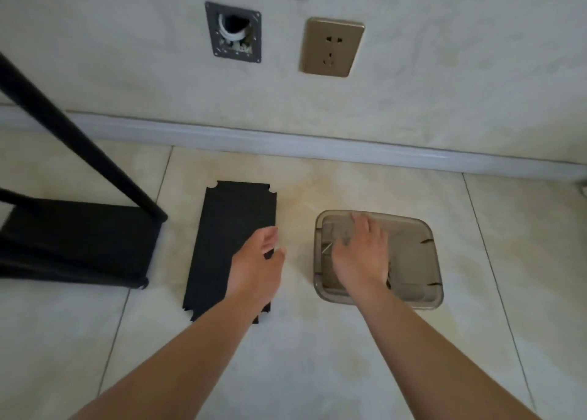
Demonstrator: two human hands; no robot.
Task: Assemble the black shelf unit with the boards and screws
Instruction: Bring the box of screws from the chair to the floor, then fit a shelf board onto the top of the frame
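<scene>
— So where's the board you need?

— Flat on the floor tiles (317,372), just left of the clear tray (425,257). That black board (228,229) has notched corners, and my left hand (259,260) hovers over its right edge, fingers loose and holding nothing. The half-built shelf frame (79,241) lies further left, one black pole (79,140) sticking up from it.

— And your right hand?

— My right hand (360,254) is down in the tray, fingers spread over the bottom. I can't tell whether I've got hold of a screw; small dark bits lie by the tray's right wall.

— What worries you?

— Fumbling, I think. If I scrape about blind I could flick a screw over the rim onto the tiles, and it might roll toward the skirting board (317,146). Lifting the board one-handed by its edge could also let it slip and chip a corner
</scene>
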